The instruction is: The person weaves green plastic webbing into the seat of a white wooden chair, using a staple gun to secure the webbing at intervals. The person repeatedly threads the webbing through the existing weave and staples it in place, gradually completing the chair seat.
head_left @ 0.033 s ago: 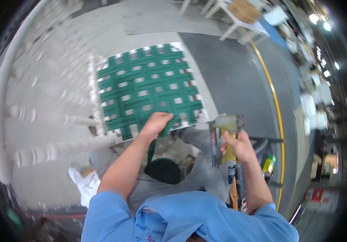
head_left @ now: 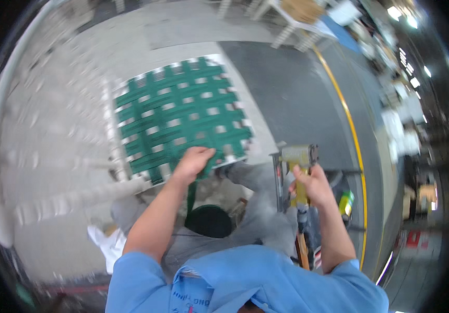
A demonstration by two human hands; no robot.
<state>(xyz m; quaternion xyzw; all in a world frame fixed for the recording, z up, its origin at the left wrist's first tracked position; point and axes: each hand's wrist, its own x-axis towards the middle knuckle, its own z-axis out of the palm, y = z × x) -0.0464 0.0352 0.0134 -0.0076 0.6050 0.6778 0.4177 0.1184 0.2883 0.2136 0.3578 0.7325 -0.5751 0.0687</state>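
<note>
A white chair frame (head_left: 78, 195) lies in front of me with a seat woven from green webbing (head_left: 175, 112). My left hand (head_left: 193, 164) is closed on a green webbing strap (head_left: 191, 195) at the seat's near edge. The strap hangs down toward a dark green round thing (head_left: 209, 220), a roll or a bucket, between my legs. To the right, my right hand (head_left: 313, 188) grips a yellow and grey staple gun (head_left: 298, 156) by its handle. The gun is held upright, apart from the seat, with a hose fitting below the handle.
A yellow line (head_left: 347, 107) runs along the grey floor on the right. Dark bars and a green-labelled can (head_left: 346, 203) stand beside my right arm. White furniture with a cardboard box (head_left: 303, 9) is at the far right. A white bag (head_left: 108, 245) lies by my left leg.
The seat and chair have shifted slightly left in the picture, with some blur. My left hand has moved slightly left with the strap. The staple gun stays in my right hand.
</note>
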